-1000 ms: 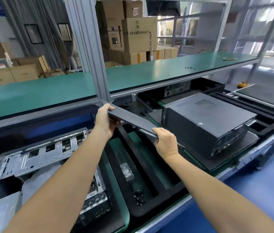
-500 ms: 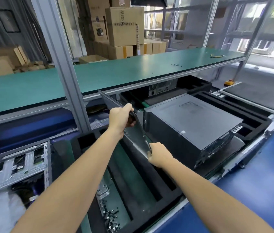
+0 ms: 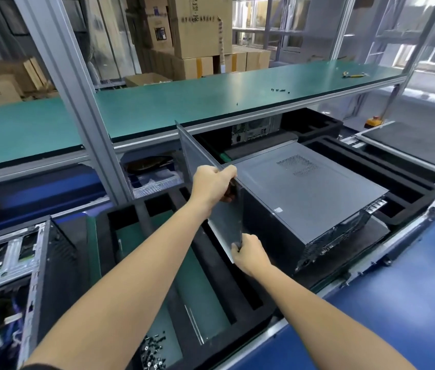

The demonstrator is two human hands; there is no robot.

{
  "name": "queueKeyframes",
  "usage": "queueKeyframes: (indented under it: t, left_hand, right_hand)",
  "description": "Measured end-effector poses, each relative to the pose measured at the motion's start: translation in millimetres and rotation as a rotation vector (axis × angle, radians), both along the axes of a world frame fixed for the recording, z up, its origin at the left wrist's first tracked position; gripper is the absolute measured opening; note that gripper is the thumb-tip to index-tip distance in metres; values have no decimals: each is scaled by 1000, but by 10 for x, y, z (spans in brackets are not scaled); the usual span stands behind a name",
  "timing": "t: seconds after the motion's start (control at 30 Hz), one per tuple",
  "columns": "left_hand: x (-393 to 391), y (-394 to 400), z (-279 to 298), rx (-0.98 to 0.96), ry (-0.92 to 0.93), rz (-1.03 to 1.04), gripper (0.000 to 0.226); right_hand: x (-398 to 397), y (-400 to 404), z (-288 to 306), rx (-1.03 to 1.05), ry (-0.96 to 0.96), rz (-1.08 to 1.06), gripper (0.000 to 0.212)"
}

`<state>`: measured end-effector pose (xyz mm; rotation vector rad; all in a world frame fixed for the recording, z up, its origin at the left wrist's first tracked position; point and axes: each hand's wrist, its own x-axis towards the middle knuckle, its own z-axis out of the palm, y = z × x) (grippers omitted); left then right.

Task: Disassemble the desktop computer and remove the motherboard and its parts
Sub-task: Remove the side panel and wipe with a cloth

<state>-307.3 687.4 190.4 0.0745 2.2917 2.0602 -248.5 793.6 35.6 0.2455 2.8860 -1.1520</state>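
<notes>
A: What is hard to make out, starting nearest?

B: At the lower left the open computer chassis [image 3: 10, 265] is cut off by the frame edge, and its inside is dark and blurred. At bottom centre a pile of small black screws [image 3: 153, 352] lies in the black foam tray [image 3: 211, 257]; they are too small to count.

A: And the hands?

B: In the middle, the right hand [image 3: 249, 253] pinches the near bottom corner of the grey side panel [image 3: 205, 161]. The left hand [image 3: 212, 184] is curled over the panel's top edge, its fingertips hidden behind the metal. The panel stands nearly upright, just beside the left face of the closed desktop computer [image 3: 304, 193] at centre right.

A: Anything hidden farther back?

B: Another computer case [image 3: 255, 130] under the green shelf [image 3: 184, 102] shows only its rear. A few tiny screws and a yellow tool [image 3: 354, 74] lie on the shelf, and I cannot tell what tool it is.

A: What differs from a moment ago?

B: The panel lay flat and tilted before; it is now on edge, lower and closer to the closed computer. The view has swung right, so less of the open chassis shows.
</notes>
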Motion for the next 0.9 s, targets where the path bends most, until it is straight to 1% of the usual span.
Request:
queueKeyframes:
  t: [0.1,0.17,0.27,0.43,0.6,0.7,0.8,0.87,0.9]
  left_hand:
    - [10,124,-61,-23,15,30,17]
    - [32,183,-119,-38,14,41,18]
    - [15,217,-194,-47,-5,42,18]
    - [-43,194,-344,-51,-91,31,16]
    - [-96,208,-489,-46,-116,50,13]
    - [-136,228,-529,-51,-117,37,13]
    - [-143,277,-604,-61,-117,16,21]
    - [-133,317,-652,-72,-114,7,25]
    - [-128,335,-668,-77,-112,9,27]
  right_hand:
    - [-2,47,-104,-39,-12,-10,40]
    - [23,56,-188,-47,-22,-22,44]
    - [43,58,-275,-73,-20,-47,39]
    - [87,77,-405,-25,-62,-15,30]
    - [57,98,-489,2,-103,8,30]
    - [7,122,-537,-52,-126,19,15]
    - [-21,156,-595,-93,-163,16,21]
    - [-17,172,-628,-145,-186,1,19]
    - [-13,177,-636,-165,-186,-4,21]
